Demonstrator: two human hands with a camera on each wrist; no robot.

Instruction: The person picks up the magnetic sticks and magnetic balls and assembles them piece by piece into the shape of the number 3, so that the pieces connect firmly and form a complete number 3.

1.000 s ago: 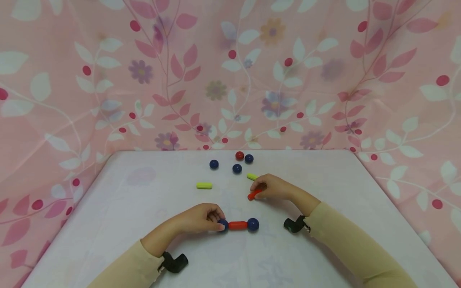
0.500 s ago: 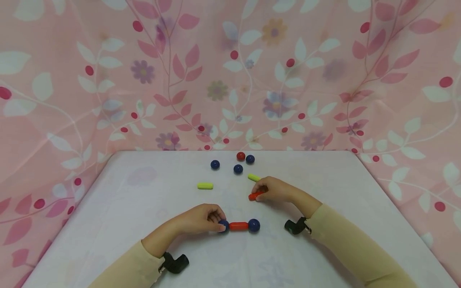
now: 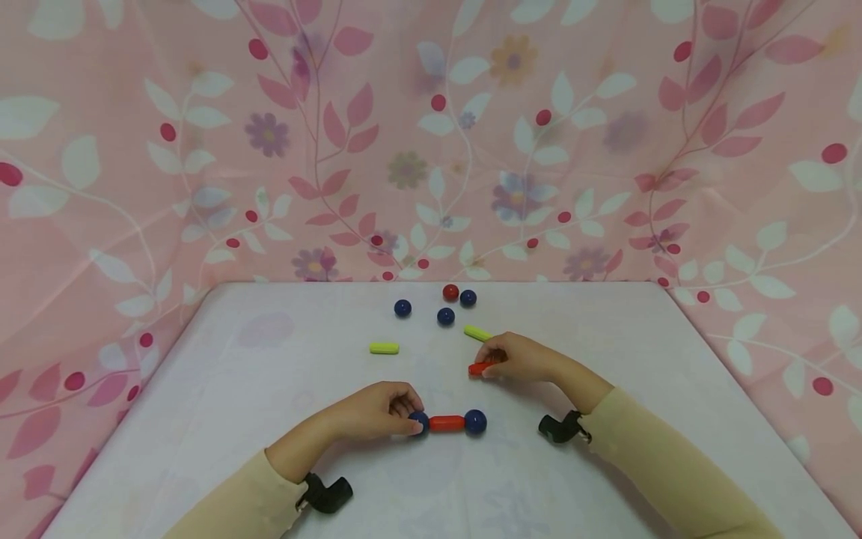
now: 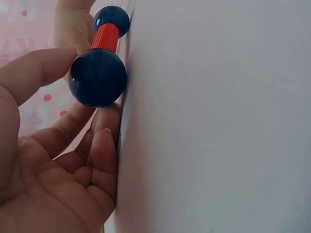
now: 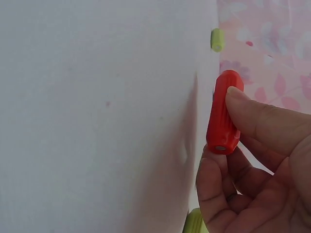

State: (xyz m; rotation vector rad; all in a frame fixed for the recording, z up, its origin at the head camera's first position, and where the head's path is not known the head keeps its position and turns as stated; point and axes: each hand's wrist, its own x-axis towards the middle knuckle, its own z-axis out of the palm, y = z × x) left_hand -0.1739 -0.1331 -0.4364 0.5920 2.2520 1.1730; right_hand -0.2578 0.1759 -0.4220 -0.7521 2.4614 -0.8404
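Note:
My left hand [image 3: 380, 409] pinches a dark blue ball [image 4: 98, 78] between thumb and fingers. That ball joins one end of a red ribbed rod [image 3: 447, 424], and a second blue ball [image 3: 475, 421] sits on the rod's other end; the piece lies on the table. Farther back and to the right, my right hand [image 3: 521, 357] holds another red rod [image 5: 224, 112], pinched by the thumb against the fingers. A small metallic spot shows on this rod's near end in the right wrist view. A yellow-green rod [image 3: 477, 332] lies just behind the right hand.
On the white-covered table [image 3: 269, 374], another yellow-green rod [image 3: 384, 348] lies left of the middle. Toward the back edge are a red ball [image 3: 450, 293] and loose blue balls [image 3: 402, 308], [image 3: 446, 317], [image 3: 468, 298]. A pink floral curtain [image 3: 431, 150] hangs behind the table.
The red rod in my right hand has turned from slanted to nearly level, and the hand has shifted slightly right and toward me. My left hand stays on the blue ball.

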